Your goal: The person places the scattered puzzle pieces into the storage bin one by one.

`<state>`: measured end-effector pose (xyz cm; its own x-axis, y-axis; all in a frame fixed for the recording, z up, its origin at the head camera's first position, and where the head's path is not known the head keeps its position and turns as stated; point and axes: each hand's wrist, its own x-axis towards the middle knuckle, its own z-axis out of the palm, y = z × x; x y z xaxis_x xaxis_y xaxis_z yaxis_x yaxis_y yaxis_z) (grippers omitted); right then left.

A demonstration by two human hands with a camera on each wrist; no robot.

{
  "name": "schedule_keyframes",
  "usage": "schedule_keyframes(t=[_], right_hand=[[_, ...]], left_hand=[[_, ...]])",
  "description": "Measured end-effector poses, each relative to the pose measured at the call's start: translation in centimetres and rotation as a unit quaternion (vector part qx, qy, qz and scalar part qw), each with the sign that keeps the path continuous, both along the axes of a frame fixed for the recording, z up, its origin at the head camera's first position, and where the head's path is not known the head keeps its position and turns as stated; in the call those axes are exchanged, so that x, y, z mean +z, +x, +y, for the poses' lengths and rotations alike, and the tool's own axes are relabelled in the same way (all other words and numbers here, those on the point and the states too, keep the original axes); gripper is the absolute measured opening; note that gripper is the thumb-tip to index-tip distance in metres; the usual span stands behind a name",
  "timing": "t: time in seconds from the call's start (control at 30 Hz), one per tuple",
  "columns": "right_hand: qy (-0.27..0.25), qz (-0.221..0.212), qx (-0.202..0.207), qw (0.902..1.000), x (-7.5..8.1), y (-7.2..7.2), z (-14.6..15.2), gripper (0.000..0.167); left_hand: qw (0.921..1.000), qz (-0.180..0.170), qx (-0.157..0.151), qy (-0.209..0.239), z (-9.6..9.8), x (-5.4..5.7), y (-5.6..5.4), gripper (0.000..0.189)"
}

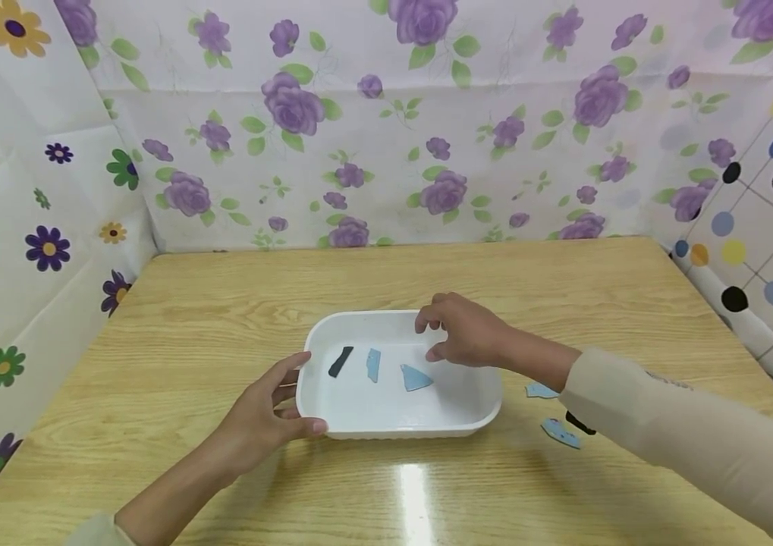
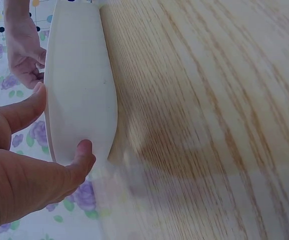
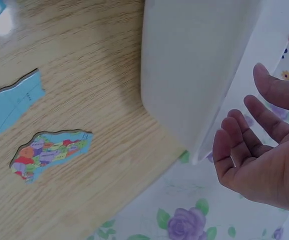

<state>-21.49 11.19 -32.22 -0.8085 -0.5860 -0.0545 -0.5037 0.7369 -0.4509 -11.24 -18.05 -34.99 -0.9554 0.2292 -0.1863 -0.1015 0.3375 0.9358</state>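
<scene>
A white plastic tray (image 1: 386, 423) stands on the table. My left hand (image 1: 263, 413) grips its left end, thumb at the front corner and fingers along the side. Inside lie a dark puzzle piece (image 1: 340, 362), a narrow light blue piece (image 1: 373, 365) and a roughly triangular blue piece (image 1: 416, 378). Over the tray's back right part is my right hand (image 1: 464, 330), fingers loosely bent and apart with nothing between them. To the tray's right, a map-printed puzzle piece (image 3: 52, 152) and a larger blue piece (image 3: 12, 107) lie on the wood, apart from that hand.
Under the right sleeve (image 1: 673, 425), a dark piece (image 1: 580, 423) and a light blue piece (image 1: 540, 390) are partly hidden. The wood-grain table (image 1: 222, 303) meets a flowered sheet (image 1: 386, 152) at the back. Patterned sheets hang at both sides.
</scene>
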Motion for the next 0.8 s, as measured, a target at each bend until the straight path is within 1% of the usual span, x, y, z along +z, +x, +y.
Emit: schedule_keyframes(t=[0.17, 0.3, 0.43, 0.67, 0.8], right_hand=[[-0.020, -0.008, -0.007, 0.9997, 0.2, 0.0, 0.7, 0.034], [-0.038, -0.025, -0.002, 0.9990, 0.3, -0.2, 1.4, 0.035], [-0.059, -0.029, 0.004, 0.9978, 0.5, -0.2, 2.3, 0.036], [-0.086, -0.019, -0.028, 0.9957, 1.0, -0.3, 4.6, 0.034], [-0.096, -0.018, -0.037, 0.9946, 0.9, -0.2, 5.9, 0.034]], left_hand=[[1.0000, 0.002, -0.001, 0.001, 0.0, -0.1, 0.0, 0.096], [1.0000, 0.002, -0.003, 0.000, 0.0, -0.1, 0.1, 0.097], [1.0000, 0.002, -0.006, -0.001, 0.0, -0.1, 0.1, 0.097], [1.0000, 0.001, -0.006, -0.007, -0.1, 0.0, 0.0, 0.096], [0.9999, 0.000, -0.004, -0.010, -0.1, 0.0, 0.0, 0.096]])
